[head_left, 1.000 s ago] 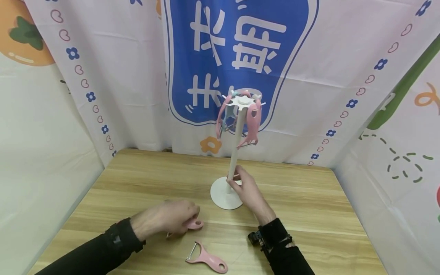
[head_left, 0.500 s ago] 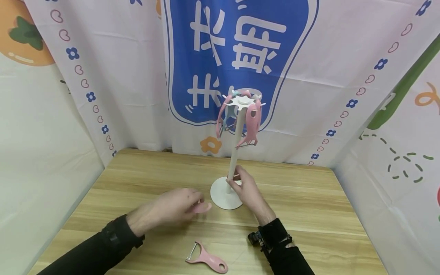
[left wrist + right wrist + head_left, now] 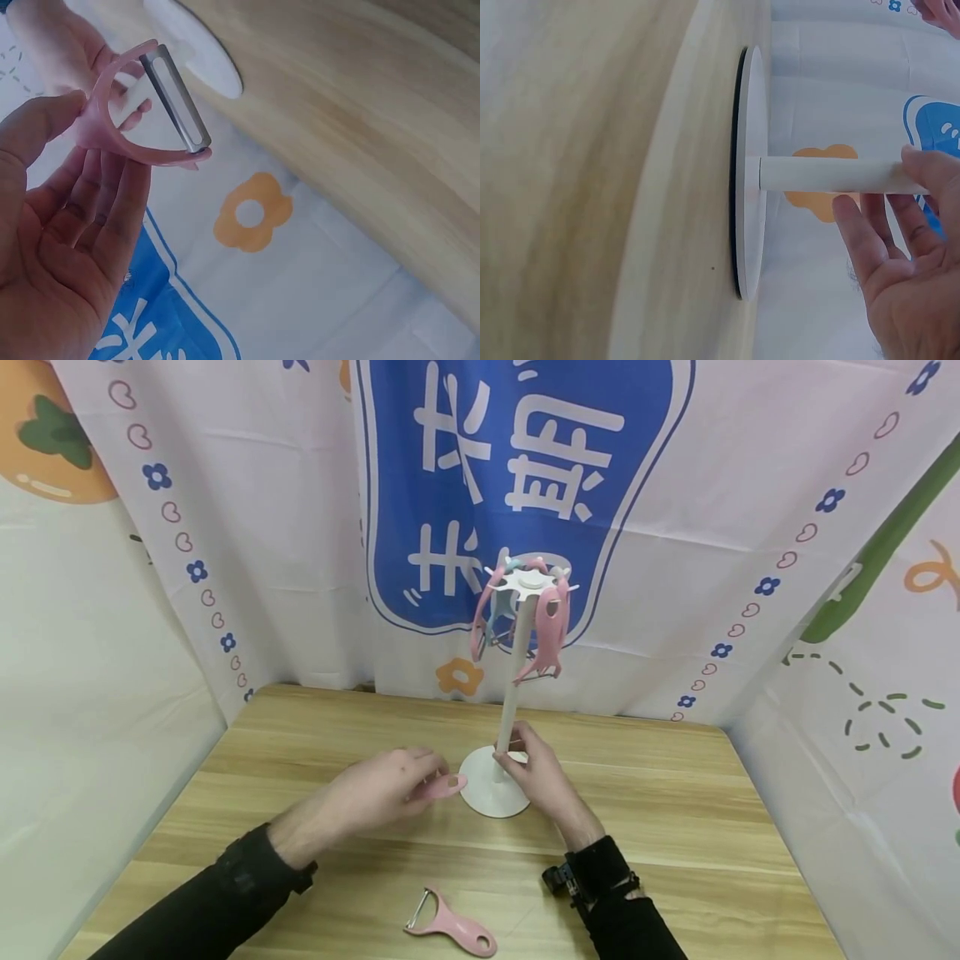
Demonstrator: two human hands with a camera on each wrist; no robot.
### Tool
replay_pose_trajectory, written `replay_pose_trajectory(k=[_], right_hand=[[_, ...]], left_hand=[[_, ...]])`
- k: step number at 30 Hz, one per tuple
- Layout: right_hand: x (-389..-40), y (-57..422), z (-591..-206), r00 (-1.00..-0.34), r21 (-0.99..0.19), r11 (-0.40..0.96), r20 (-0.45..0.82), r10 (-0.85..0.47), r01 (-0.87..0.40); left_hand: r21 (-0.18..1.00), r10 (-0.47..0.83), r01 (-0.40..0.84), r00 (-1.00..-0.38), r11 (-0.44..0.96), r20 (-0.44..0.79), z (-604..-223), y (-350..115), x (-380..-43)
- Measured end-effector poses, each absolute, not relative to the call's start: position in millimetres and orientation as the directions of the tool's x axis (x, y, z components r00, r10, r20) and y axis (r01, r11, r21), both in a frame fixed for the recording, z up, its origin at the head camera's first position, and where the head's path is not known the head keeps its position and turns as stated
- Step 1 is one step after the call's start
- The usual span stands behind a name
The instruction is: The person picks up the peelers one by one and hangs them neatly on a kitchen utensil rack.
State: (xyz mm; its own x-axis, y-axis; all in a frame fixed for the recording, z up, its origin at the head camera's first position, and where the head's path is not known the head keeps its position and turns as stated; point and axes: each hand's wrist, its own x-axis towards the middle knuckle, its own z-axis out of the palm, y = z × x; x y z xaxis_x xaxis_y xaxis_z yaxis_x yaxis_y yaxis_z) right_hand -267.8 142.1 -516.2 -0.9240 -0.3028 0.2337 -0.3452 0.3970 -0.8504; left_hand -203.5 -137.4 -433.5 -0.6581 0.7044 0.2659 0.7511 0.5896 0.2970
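My left hand [image 3: 390, 785] pinches a pink peeler [image 3: 112, 139] between thumb and fingers, near its blade end. The handle with its hole points toward the white stand in the head view, and the metal blade shows clearly in the left wrist view. With thumb and fingers, my right hand [image 3: 543, 772] grips the lower pole [image 3: 832, 174] of that upright stand, just above its round base [image 3: 480, 789]. Pink peelers [image 3: 553, 622] and a light blue one [image 3: 501, 606] hang from the stand's hooked white top [image 3: 531, 581].
Another pink peeler [image 3: 461, 931] lies on the wooden table [image 3: 675, 827] at the front, its handle toward the right. Printed cloth [image 3: 315, 568] hangs behind the table and along both sides.
My left hand has lifted the pink peeler and carried it forward and to the right, up near the stand's base. The right hand keeps its grip on the pole.
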Motion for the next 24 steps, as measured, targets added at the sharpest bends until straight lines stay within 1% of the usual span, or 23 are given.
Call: replay_pose_trajectory(k=[5,10,13,16,21,24], right_hand=[[-268.7,143.6,-516.4,-0.907,-0.871,0.339,0.235,-0.35,-0.356],[-267.1,143.6,-513.0,-0.898,-0.873,0.33,0.227,-0.378,-0.36],[-266.4,143.5,-511.9,-0.894,-0.87,0.327,0.236,-0.38,-0.369],[-266.1,143.2,-511.6,-0.893,-0.868,0.327,0.24,-0.381,-0.373],[-266.0,142.9,-511.8,-0.897,-0.875,0.323,0.232,-0.377,-0.362],[-266.2,142.5,-512.8,-0.899,-0.881,0.307,0.238,-0.369,-0.359]], left_hand=[[0.313,0.681,0.734,-0.677,0.603,0.279,-425.8,-138.7,-206.7],[0.329,0.639,0.691,-0.722,0.643,0.266,-416.3,-137.7,-207.5],[0.334,0.608,0.671,-0.742,0.662,0.285,-410.1,-135.9,-207.4],[0.335,0.581,0.668,-0.743,0.664,0.331,-403.9,-134.7,-207.4],[0.31,0.547,0.68,-0.725,0.665,0.418,-392.9,-133.5,-207.4],[0.321,0.522,0.676,-0.725,0.663,0.45,-386.8,-132.2,-206.9]])
